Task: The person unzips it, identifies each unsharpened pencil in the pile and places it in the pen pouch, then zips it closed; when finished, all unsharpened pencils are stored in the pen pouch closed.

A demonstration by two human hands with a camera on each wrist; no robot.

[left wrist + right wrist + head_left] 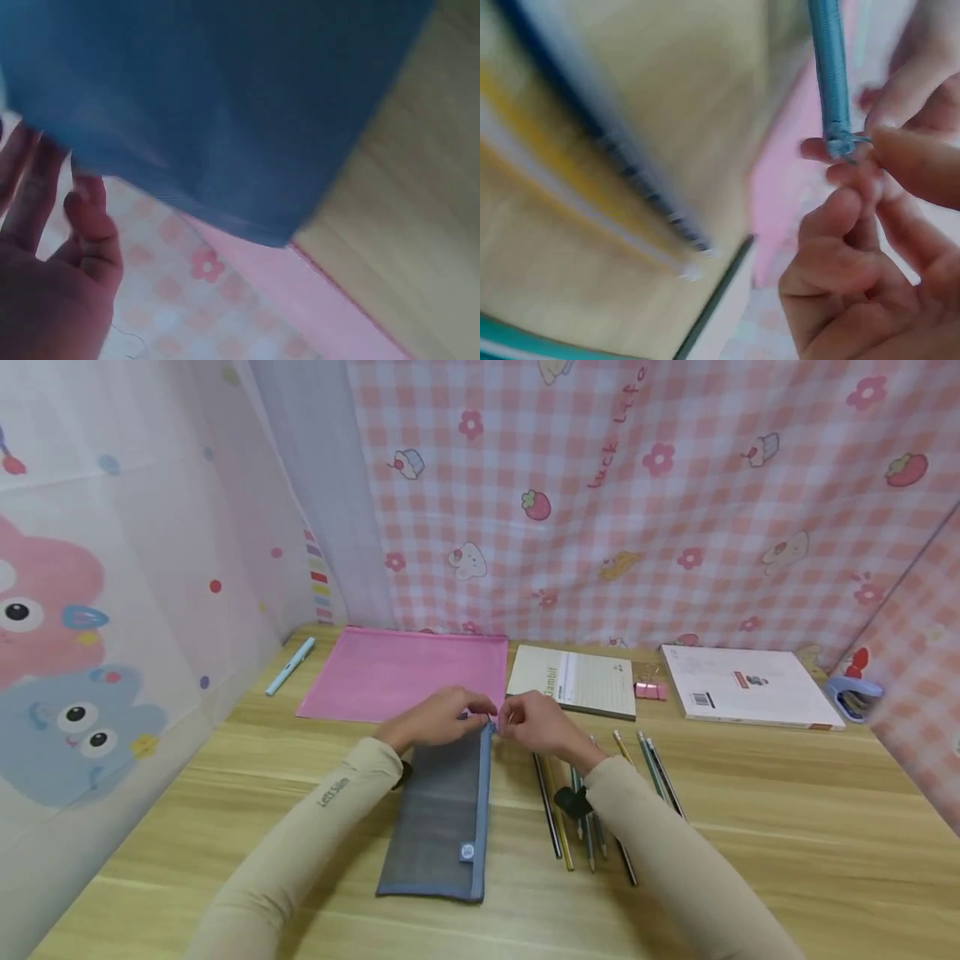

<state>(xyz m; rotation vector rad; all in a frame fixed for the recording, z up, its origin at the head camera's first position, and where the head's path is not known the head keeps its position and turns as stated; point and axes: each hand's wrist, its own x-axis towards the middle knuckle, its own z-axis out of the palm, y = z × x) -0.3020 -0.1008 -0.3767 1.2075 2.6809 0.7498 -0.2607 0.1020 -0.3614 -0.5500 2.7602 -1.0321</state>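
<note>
Grey mesh pouch flat, both hands pinching its far end

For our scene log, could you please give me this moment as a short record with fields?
surface: wooden desk
left hand: left hand holds the far end of the grey mesh pouch
right hand: right hand pinches the pouch's zipper end
beside pouch: pencils, lying loose to its right
behind: pink folder, notepad, pink clips, white book
far left: pale blue pen
</note>
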